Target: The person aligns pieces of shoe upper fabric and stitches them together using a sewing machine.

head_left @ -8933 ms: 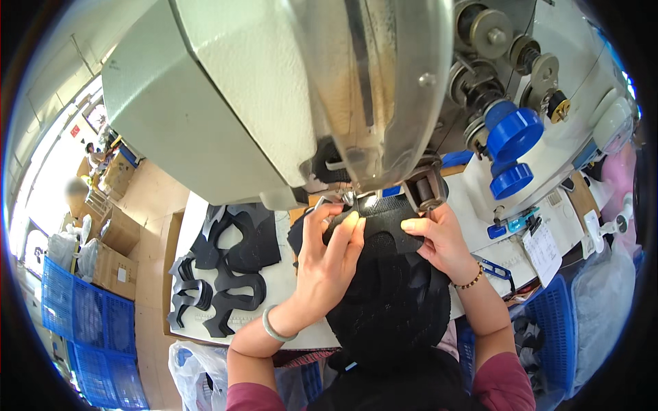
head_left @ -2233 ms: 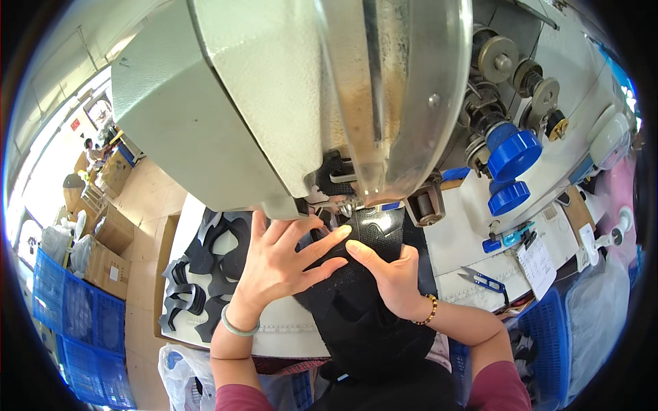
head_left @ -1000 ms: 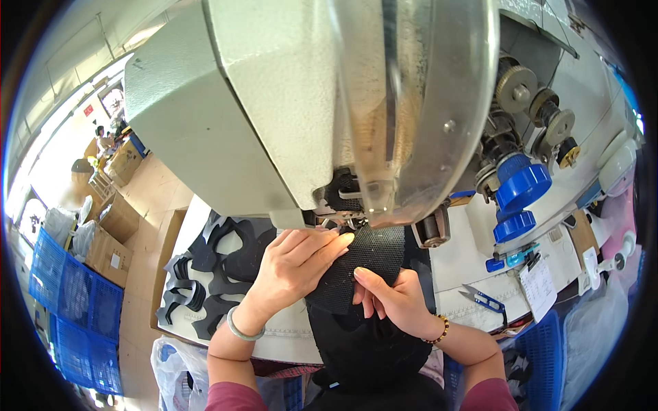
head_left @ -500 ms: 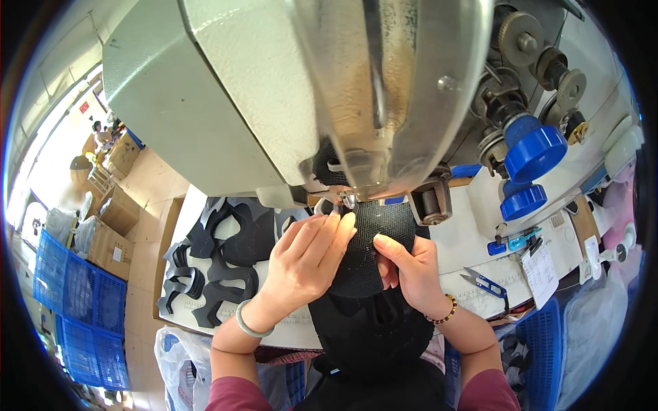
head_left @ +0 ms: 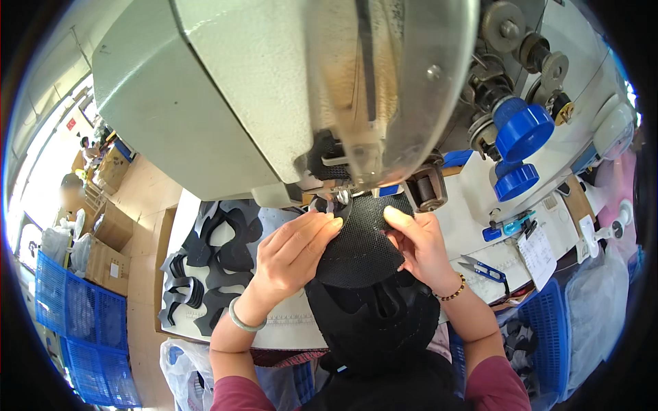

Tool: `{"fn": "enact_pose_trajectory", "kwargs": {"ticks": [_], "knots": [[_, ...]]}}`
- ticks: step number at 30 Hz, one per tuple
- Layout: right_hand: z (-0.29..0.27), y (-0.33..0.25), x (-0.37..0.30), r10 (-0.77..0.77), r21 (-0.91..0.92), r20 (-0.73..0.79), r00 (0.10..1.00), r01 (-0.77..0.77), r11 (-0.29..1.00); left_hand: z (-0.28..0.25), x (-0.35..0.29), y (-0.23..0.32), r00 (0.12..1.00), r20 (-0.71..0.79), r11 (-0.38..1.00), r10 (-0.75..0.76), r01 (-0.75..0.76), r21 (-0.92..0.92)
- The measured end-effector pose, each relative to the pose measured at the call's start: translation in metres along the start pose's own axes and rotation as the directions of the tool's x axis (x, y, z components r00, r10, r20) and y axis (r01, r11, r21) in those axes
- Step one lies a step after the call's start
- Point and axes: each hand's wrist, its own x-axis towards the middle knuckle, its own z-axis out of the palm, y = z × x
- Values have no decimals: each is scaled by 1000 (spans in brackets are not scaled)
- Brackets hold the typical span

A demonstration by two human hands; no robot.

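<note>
A black mesh fabric piece (head_left: 363, 240) lies under the needle area of a large pale sewing machine (head_left: 233, 89). My left hand (head_left: 291, 250) has its fingers pressed together on the left edge of the piece, close to the metal presser foot (head_left: 343, 197). On the opposite edge my right hand (head_left: 423, 250) grips the mesh, thumb on top and fingers curled beneath. Below the mesh, a black padded piece (head_left: 373, 318) with curved cutouts hangs over the table edge towards me. The needle tip is hard to make out.
Black cut pieces (head_left: 223, 246) lie in stacks on the table (head_left: 288, 329) at left. To the right are blue-handled thread snips (head_left: 483, 269) and a written sheet (head_left: 537, 260). Blue baskets (head_left: 548, 335) and plastic bags (head_left: 185, 363) flank the table. Two people appear far left.
The mesh piece has turned and shifted slightly away from me, showing more of its curved lower edge. My left hand has moved a little left; my right hand has moved slightly right and farther away.
</note>
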Motion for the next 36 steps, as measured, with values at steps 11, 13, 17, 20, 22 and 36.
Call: {"fn": "enact_pose_trajectory", "kwargs": {"ticks": [11, 13, 17, 20, 22, 36], "knots": [[30, 18, -14, 160, -118, 268, 950, -132, 984, 5, 1, -3, 998, -36, 998, 57, -58, -26], [26, 20, -15, 138, -92, 262, 955, -117, 989, 2, 2, -1, 998, -12, 998, 63, -63, -14], [27, 16, -14, 140, -69, 299, 944, -125, 990, -1, 3, 3, 998, 24, 998, 62, -63, 27], [27, 14, -17, 139, -66, 300, 944, -125, 990, -5, 5, 7, 997, 59, 998, 49, -51, 33], [27, 15, -16, 124, -65, 313, 942, -109, 992, -6, 8, 8, 995, 81, 996, 53, -58, 62], [15, 17, -7, 53, 54, 120, 991, -60, 997, -4, 16, 15, 971, 225, 974, 84, -128, 188]]}}
